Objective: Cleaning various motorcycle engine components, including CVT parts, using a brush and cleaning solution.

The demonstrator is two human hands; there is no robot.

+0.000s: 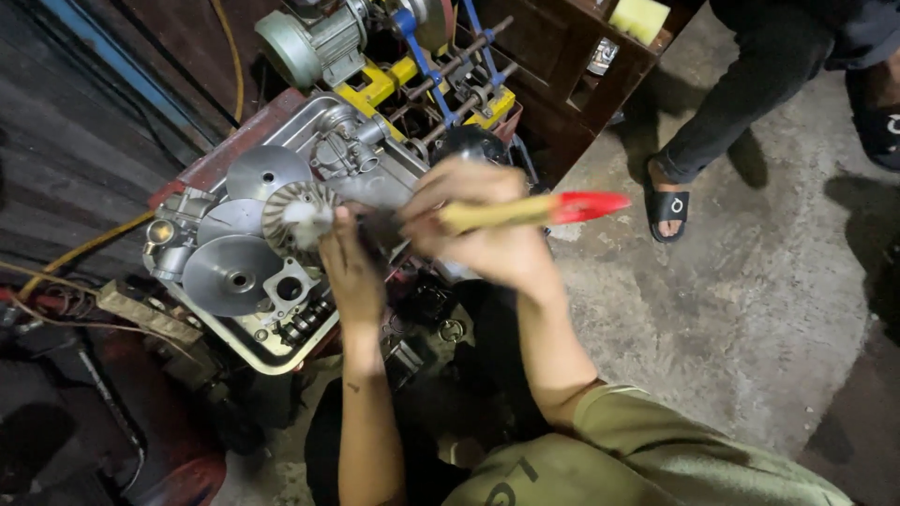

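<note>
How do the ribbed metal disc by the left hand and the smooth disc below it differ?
The ribbed disc has radial fins around its face; the smooth disc is plain and flat. The ribbed disc looks smaller than the smooth disc. The left hand is at the ribbed disc, with something white on its centre; the smooth disc is untouched, its centre hole showing. Both are grey metal, round, and sit in the same engine casing.

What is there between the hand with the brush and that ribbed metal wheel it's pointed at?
Only the other hand. The left hand sits at the finned wheel, just in front of the brush that the right hand grips. The brush's head is hidden behind the hands, so contact cannot be judged.
</note>
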